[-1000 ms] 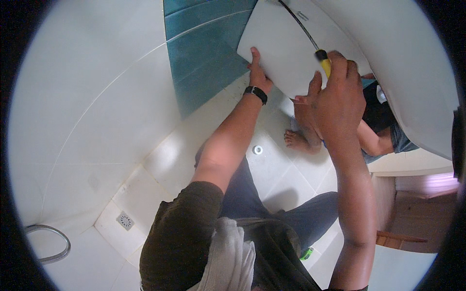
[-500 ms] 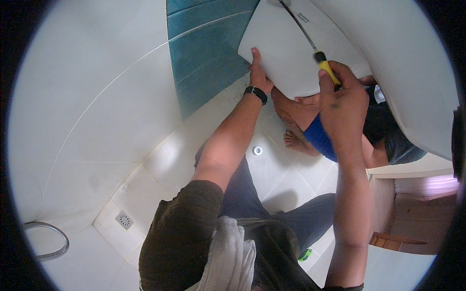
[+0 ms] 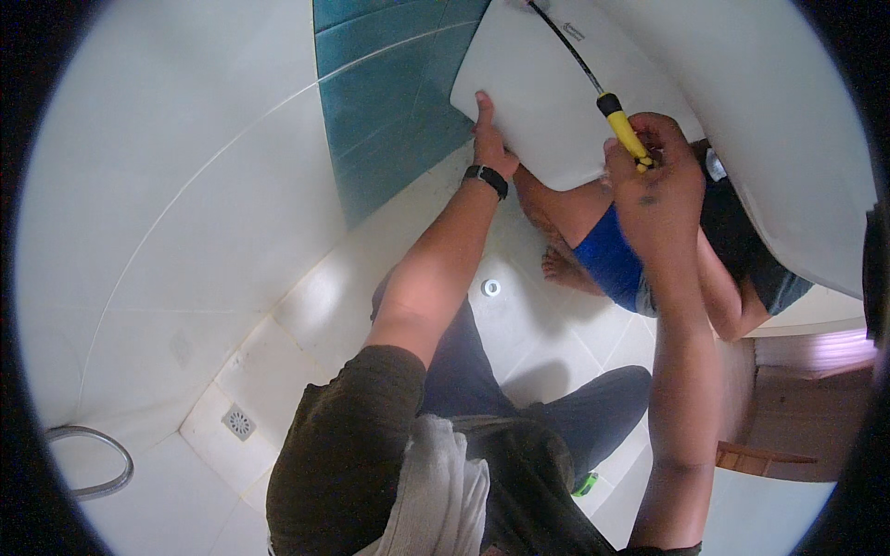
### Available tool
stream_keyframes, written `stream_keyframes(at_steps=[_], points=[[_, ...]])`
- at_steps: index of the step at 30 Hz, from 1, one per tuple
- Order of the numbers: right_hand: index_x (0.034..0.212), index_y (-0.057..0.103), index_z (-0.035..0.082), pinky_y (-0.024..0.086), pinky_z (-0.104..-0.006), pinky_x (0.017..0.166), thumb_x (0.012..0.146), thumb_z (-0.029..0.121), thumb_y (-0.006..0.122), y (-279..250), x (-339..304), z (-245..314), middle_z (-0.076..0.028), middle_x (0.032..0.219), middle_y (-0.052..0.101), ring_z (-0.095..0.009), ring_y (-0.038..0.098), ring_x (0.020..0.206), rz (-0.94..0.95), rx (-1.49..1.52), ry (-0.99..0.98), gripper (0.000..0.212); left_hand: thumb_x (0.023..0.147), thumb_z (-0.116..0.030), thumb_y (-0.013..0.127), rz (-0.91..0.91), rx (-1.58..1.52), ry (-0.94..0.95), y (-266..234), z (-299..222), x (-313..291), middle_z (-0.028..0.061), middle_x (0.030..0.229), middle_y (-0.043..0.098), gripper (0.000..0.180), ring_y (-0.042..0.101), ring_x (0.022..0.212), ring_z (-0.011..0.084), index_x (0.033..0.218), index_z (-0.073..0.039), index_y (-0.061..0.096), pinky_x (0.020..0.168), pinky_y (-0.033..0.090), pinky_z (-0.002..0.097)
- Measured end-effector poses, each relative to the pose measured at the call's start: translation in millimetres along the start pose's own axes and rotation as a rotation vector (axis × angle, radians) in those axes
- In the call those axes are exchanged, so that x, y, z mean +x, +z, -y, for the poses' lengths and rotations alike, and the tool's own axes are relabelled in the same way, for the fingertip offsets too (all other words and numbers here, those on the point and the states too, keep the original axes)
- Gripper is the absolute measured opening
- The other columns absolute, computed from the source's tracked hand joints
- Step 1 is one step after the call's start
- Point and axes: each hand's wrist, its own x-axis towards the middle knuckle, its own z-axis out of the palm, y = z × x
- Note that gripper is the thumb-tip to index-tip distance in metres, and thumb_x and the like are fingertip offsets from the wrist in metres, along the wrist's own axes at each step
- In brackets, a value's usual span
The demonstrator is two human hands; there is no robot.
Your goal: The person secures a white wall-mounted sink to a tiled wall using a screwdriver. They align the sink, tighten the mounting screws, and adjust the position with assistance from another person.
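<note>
My left hand (image 3: 491,148) grips the lower left edge of a smooth white panel (image 3: 547,102), thumb lying on its face and fingers hidden behind it. My right hand (image 3: 656,176) is at the butt end of a screwdriver (image 3: 619,125) with a yellow and black handle, its fingers curled loosely round it. The screwdriver's long thin shaft slants up and left across the panel. Its tip meets a spot near the panel's top edge, where the detail is too small to make out.
Another person crouches close on the right, in blue and dark shorts (image 3: 612,259), partly behind my right arm. Teal tiles (image 3: 389,102) cover the wall beside the panel. A white ring (image 3: 490,287) and a floor drain (image 3: 238,423) are on the floor. A metal hose (image 3: 125,463) loops at lower left.
My right hand has turned and its fingers have loosened, baring more of the yellow handle. The other person's hand below the panel has gone from sight. My left hand keeps its hold.
</note>
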Motion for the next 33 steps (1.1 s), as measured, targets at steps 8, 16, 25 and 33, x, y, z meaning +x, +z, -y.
stream_keyframes(at_steps=[8,16,25,33], points=[[0.131,0.063,0.0,0.052,-0.0291,0.052,0.104,0.024,0.069,0.8,1.6,-16.5,-0.011,0.098,0.07,-0.014,0.063,0.063,0.092,-0.102,-0.092,0.037,0.091,-0.081,0.063,0.031,0.026,-0.005,3.7,5.2,-4.3,0.0174,0.17,0.034,0.112,0.036,0.155,0.0384,0.168,-0.011,0.023,0.127,0.031,0.0594],[0.122,0.066,0.002,0.061,-0.0424,0.082,0.104,0.027,0.067,-7.8,-12.5,26.8,-0.015,0.099,0.075,-0.028,0.074,0.085,-0.118,-0.338,-0.225,0.03,0.088,-0.081,0.068,0.136,0.036,0.007,6.1,0.0,-11.9,0.0178,0.172,0.031,0.119,0.033,0.156,0.0388,0.17,-0.011,0.019,0.126,0.03,0.0621],[0.121,0.067,0.002,0.057,-0.0434,0.069,0.105,0.023,0.063,-14.2,-4.6,36.8,-0.014,0.099,0.071,-0.031,0.071,0.077,0.084,0.316,0.376,0.027,0.099,-0.079,0.052,-0.005,0.001,-0.003,15.4,3.1,-18.1,0.0151,0.165,0.045,0.095,0.042,0.152,0.0376,0.164,-0.011,0.037,0.126,0.032,0.059],[0.126,0.064,0.005,0.044,-0.0277,0.046,0.101,0.027,0.07,-7.4,-9.6,22.8,-0.01,0.086,0.065,-0.016,0.061,0.066,-0.299,-0.696,-0.454,0.034,0.093,-0.078,0.065,0.051,0.025,0.02,10.3,0.1,-13.1,0.0177,0.167,0.04,0.108,0.042,0.151,0.0389,0.167,-0.009,0.028,0.124,0.035,0.06]])
